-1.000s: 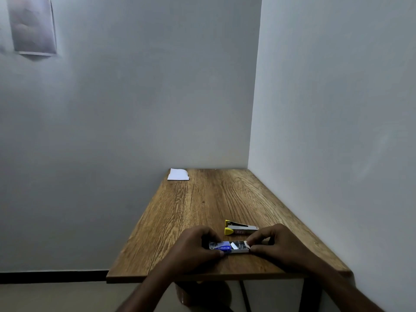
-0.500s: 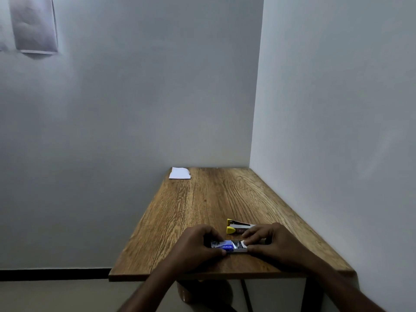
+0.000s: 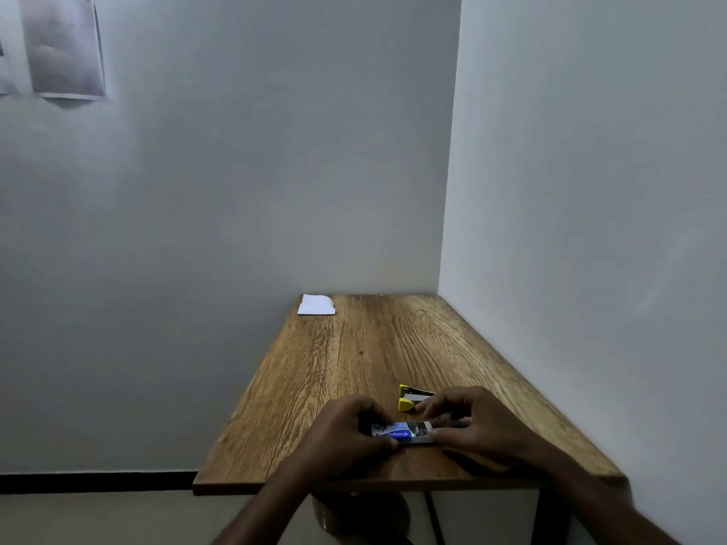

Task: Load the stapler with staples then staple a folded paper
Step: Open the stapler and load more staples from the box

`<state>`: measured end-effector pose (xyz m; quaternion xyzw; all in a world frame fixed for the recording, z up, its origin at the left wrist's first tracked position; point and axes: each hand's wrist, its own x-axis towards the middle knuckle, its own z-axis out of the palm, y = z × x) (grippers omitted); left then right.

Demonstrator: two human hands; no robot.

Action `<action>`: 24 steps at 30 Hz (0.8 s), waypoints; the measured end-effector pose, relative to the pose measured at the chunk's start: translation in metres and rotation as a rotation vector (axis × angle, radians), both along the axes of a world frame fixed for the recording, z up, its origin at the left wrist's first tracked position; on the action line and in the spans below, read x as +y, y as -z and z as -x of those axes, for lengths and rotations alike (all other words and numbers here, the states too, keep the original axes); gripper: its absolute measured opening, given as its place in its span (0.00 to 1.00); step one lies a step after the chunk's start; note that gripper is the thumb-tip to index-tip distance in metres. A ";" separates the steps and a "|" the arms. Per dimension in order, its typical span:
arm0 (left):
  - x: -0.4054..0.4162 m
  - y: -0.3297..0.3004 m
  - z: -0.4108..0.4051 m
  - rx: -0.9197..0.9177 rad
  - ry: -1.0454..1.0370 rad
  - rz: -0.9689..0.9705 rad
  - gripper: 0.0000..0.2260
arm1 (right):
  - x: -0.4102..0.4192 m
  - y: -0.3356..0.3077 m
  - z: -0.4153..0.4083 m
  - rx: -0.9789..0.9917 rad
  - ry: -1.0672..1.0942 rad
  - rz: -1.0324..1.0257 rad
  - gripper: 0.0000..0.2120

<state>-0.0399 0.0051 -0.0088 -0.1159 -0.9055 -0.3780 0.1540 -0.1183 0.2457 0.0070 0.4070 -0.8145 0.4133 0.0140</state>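
A small blue and white staple box (image 3: 399, 432) lies on the wooden table (image 3: 354, 367) near its front edge, its inner tray slid partly out to the right with staples showing. My left hand (image 3: 346, 434) grips the box's left end. My right hand (image 3: 468, 426) holds the tray's right end, its fingers curled over it. Just behind the box lies a yellow and grey stapler (image 3: 411, 398), partly hidden by my right fingers. A folded white paper (image 3: 316, 304) rests at the table's far left corner.
The table stands in a room corner, with a wall along its right edge and another behind it. A paper sheet (image 3: 63, 49) hangs high on the left wall. The table's left edge drops to the floor.
The staple box's tray has shifted slightly under my fingers. My right hand's fingers have moved up over the tray's open end. The stapler and the paper lie where they were.
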 end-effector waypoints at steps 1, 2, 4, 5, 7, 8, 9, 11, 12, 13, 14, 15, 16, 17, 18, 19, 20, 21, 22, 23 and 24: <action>0.000 0.000 0.000 -0.004 -0.003 0.000 0.13 | -0.001 0.000 0.000 0.006 0.001 -0.007 0.08; 0.000 0.001 0.000 -0.005 -0.002 0.002 0.13 | -0.002 0.001 0.000 0.008 -0.001 -0.014 0.08; 0.000 0.001 0.000 0.001 0.003 0.007 0.13 | -0.003 0.002 0.000 0.009 -0.016 -0.022 0.07; 0.000 0.001 0.000 0.004 0.004 0.009 0.13 | -0.004 0.003 -0.001 0.012 -0.023 -0.024 0.06; 0.000 0.001 0.000 0.005 0.006 0.002 0.13 | -0.004 0.005 -0.003 0.013 -0.031 -0.017 0.06; 0.000 0.001 0.000 0.004 0.005 -0.007 0.13 | -0.004 0.006 -0.003 0.014 -0.033 -0.010 0.06; 0.000 0.001 0.000 0.002 0.004 -0.015 0.13 | -0.003 0.006 -0.004 0.021 -0.035 -0.006 0.05; 0.000 0.002 0.000 -0.001 0.008 -0.018 0.13 | -0.002 0.006 -0.005 0.057 -0.038 -0.006 0.05; 0.000 0.002 0.000 -0.003 0.010 -0.015 0.13 | -0.002 0.006 -0.006 0.076 -0.039 -0.005 0.06; 0.000 0.001 0.000 -0.003 0.011 -0.011 0.13 | -0.003 0.006 -0.006 0.087 -0.042 -0.002 0.06; 0.000 0.001 0.000 -0.002 0.009 -0.007 0.13 | -0.003 0.006 -0.007 0.093 -0.046 0.003 0.06; -0.001 0.001 0.000 -0.001 0.005 -0.003 0.13 | -0.003 0.006 -0.007 0.098 -0.054 0.008 0.06; -0.001 0.001 0.000 0.000 0.002 0.000 0.13 | -0.003 0.005 -0.008 0.107 -0.059 0.014 0.07; -0.001 0.001 0.000 0.001 0.002 0.000 0.13 | -0.003 0.005 -0.008 0.125 -0.061 0.015 0.08; -0.001 0.001 0.000 -0.001 0.003 -0.002 0.13 | -0.002 0.004 -0.009 0.151 -0.059 0.009 0.08; 0.000 0.001 0.000 -0.002 0.006 -0.005 0.13 | -0.002 0.004 -0.009 0.178 -0.056 -0.002 0.09; 0.000 0.000 0.000 -0.002 0.007 -0.007 0.13 | -0.002 0.004 -0.009 0.199 -0.055 -0.012 0.10; 0.000 0.000 0.000 -0.001 0.009 -0.008 0.13 | -0.002 0.003 -0.010 0.216 -0.056 -0.019 0.11; 0.000 0.000 -0.001 -0.001 0.010 -0.010 0.13 | -0.003 0.003 -0.010 0.229 -0.059 -0.024 0.12; 0.000 0.000 -0.001 -0.001 0.011 -0.010 0.12 | -0.004 0.003 -0.010 0.240 -0.062 -0.024 0.12; 0.000 0.000 -0.001 -0.001 0.011 -0.008 0.12 | -0.005 0.003 -0.010 0.244 -0.064 -0.016 0.12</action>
